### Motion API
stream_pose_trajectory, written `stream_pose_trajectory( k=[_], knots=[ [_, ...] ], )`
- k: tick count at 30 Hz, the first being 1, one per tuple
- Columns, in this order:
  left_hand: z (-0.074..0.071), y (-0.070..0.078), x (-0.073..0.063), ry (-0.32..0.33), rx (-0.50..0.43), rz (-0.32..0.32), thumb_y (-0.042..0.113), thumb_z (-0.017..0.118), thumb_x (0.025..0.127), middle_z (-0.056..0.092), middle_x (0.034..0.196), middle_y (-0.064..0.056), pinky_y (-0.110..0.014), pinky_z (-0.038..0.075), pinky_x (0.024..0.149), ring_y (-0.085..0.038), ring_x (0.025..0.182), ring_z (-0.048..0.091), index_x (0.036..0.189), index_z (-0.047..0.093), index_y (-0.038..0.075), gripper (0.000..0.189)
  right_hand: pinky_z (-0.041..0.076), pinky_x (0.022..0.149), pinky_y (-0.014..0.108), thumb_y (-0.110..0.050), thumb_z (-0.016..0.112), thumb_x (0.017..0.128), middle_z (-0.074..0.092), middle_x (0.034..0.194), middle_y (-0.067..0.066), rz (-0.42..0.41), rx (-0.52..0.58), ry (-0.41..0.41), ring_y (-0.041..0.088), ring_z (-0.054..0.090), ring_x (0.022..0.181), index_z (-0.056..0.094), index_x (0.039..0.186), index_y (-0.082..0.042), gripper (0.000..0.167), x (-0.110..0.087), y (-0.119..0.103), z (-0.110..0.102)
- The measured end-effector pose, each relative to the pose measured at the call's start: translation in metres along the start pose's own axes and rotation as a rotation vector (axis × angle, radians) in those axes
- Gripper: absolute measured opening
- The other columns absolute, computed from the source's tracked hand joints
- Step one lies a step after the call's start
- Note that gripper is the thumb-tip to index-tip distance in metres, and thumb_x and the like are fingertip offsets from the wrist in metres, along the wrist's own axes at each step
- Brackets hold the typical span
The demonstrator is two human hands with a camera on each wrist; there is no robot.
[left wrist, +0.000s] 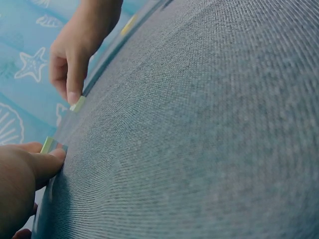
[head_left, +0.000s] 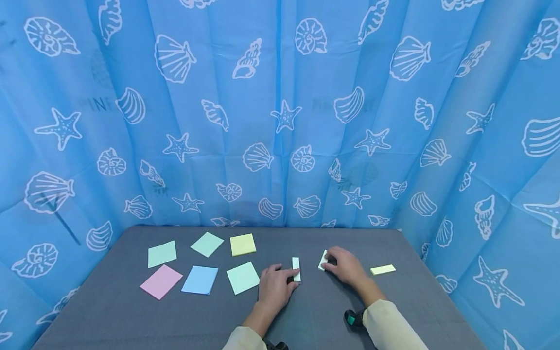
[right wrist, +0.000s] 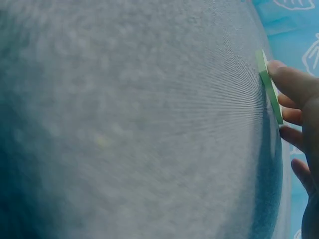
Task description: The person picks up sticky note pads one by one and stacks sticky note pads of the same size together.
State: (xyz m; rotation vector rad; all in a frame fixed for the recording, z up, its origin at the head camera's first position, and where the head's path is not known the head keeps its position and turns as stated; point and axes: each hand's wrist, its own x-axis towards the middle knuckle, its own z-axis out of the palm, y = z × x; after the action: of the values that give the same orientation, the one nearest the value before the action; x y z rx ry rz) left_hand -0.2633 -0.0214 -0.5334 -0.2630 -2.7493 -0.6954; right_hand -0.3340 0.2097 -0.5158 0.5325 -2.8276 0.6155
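Grey ribbed cloth covers the worktop point(head_left: 109, 301), and both my hands are down on it, a narrow gap between them. With my left hand point(head_left: 274, 289) I grasp a pale strip point(head_left: 295, 263), index finger laid across it and thumb at its near end. With my right hand point(head_left: 347, 267) I pinch a light green pad point(right wrist: 269, 89), thumb on one side and fingertips on the other.

Both pieces are thin, so I judge that squeezing harder at one end than the other would skew the sheets or twist the strip out of line. If either has a tacky face, it might cling to my skin and lift when I let go. Soft cloth could also snag an edge if I slid a piece instead of raising it.

Just beside my left knuckles lies a mint square point(head_left: 243, 278); a careless swing that way would nudge it. Beyond it sit a yellow square point(head_left: 242, 244), a blue square point(head_left: 200, 280) and a pink square point(head_left: 161, 282), well out of reach of a small slip. Past my right wrist rests a yellow strip point(head_left: 383, 270), which an outward sweep of that arm could knock askew.
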Motion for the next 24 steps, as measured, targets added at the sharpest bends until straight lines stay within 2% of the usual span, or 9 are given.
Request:
stream_pose_trajectory(
  k=[5, 9, 11, 16, 24],
  knots=[
    [0.0007, -0.0014, -0.0003, 0.003, -0.006, 0.011, 0.032, 0.079, 0.082, 0.071, 0.110, 0.003, -0.050, 0.043, 0.096, -0.025, 0.118, 0.056, 0.117, 0.072, 0.032, 0.036, 0.042, 0.092, 0.053, -0.028, 0.079, 0.081, 0.064, 0.112, 0.010, 0.068, 0.056, 0.008, 0.032, 0.055, 0.108, 0.069, 0.105, -0.008, 0.032, 0.0006, 0.0038, 0.0036],
    [0.0012, -0.0018, -0.0003, 0.001, -0.003, 0.006, 0.032, 0.079, 0.082, 0.071, 0.110, 0.003, -0.050, 0.043, 0.096, -0.025, 0.118, 0.056, 0.118, 0.072, 0.033, 0.037, 0.037, 0.097, 0.060, -0.034, 0.077, 0.082, 0.058, 0.127, 0.019, 0.130, 0.036, -0.034, 0.040, 0.047, 0.121, 0.064, 0.123, -0.003, 0.053, 0.0022, 0.0058, 0.0045],
    [0.0013, -0.0016, -0.0003, 0.003, -0.001, 0.006, 0.032, 0.079, 0.082, 0.071, 0.110, 0.003, -0.050, 0.043, 0.096, -0.025, 0.117, 0.056, 0.118, 0.072, 0.033, 0.037, 0.035, 0.097, 0.062, -0.037, 0.076, 0.083, 0.055, 0.131, 0.021, 0.148, 0.021, -0.056, 0.042, 0.044, 0.124, 0.062, 0.127, -0.002, 0.058, 0.0029, 0.0067, 0.0041],
    [0.0009, -0.0012, -0.0006, 0.013, 0.001, 0.010, 0.032, 0.079, 0.081, 0.071, 0.109, 0.003, -0.050, 0.043, 0.096, -0.025, 0.117, 0.057, 0.117, 0.073, 0.032, 0.037, 0.034, 0.096, 0.064, -0.038, 0.076, 0.082, 0.053, 0.134, 0.023, 0.160, 0.024, -0.071, 0.045, 0.042, 0.125, 0.061, 0.127, 0.000, 0.061, 0.0033, 0.0077, 0.0036],
    [0.0009, -0.0003, -0.0004, 0.009, -0.006, -0.002, 0.032, 0.079, 0.081, 0.071, 0.110, 0.002, -0.051, 0.043, 0.096, -0.025, 0.117, 0.056, 0.117, 0.072, 0.033, 0.037, 0.035, 0.096, 0.062, -0.031, 0.080, 0.080, 0.055, 0.130, 0.023, 0.206, 0.083, -0.030, 0.044, 0.043, 0.124, 0.058, 0.127, -0.001, 0.060, 0.0034, 0.0063, 0.0056]
  ],
)
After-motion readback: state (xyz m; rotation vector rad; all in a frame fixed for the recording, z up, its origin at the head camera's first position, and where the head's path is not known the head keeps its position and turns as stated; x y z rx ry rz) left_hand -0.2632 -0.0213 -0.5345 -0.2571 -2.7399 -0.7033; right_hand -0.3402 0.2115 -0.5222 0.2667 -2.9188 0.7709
